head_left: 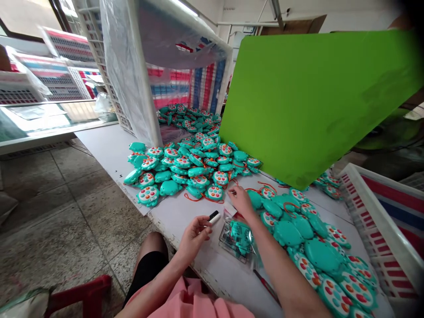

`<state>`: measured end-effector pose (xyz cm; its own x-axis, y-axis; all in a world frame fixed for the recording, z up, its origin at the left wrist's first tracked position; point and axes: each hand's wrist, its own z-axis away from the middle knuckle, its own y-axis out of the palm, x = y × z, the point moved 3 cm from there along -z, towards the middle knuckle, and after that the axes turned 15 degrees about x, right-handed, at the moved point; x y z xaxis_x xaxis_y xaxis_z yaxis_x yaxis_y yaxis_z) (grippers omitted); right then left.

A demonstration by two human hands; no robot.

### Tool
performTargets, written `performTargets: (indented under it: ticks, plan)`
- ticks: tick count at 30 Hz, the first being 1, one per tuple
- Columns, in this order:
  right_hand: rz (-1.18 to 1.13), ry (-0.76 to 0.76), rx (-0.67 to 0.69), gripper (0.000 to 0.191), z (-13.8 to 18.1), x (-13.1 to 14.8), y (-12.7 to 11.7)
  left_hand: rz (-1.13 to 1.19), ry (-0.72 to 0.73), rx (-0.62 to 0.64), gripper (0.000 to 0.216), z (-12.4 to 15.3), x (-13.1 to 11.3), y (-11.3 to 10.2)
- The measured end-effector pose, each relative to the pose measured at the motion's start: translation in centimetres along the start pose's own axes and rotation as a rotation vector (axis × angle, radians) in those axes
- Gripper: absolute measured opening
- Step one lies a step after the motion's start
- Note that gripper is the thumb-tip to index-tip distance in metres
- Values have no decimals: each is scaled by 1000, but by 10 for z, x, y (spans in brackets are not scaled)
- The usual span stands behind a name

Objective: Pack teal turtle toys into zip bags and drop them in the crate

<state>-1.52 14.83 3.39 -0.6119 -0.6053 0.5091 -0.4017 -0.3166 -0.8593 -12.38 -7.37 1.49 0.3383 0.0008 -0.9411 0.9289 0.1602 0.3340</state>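
My left hand is closed around small stick-like pieces, one black and one white, whose exact kind I cannot make out. My right hand is ahead of it, fingers bent together at the edge of the heap beside an orange cord; what they grip, if anything, is hidden. Below my right wrist lies a small wire tray with clear plastic bags and a teal toy in it. Teal animal-shaped toys with coloured buttons and orange cords are heaped just beyond both hands.
A tipped crate lined with plastic spills toys onto the table. A large green board leans at the right, above more toys. A white crate stands far right. A thin red-and-black tool lies under my right forearm.
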Motion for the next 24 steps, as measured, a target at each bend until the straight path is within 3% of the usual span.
performTargets:
  ticks: [4, 10, 15, 20, 24]
  plan:
    - [-83, -4, 71, 13, -26, 22, 28, -5, -13, -21, 37, 4, 0, -7]
    - [-267, 9, 112, 5, -25, 18, 30, 2, -14, -42, 40, 7, 6, -14]
    - [-473, -10, 140, 12, 4, 27, 20, 42, -40, -99, 52, 4, 3, -12]
    - [-623, -69, 157, 21, 51, 61, 17, 299, 47, -55, 53, -7, -4, 0]
    - [-837, -86, 194, 45, 83, 75, 22, 402, 66, -23, 50, -10, -7, 5]
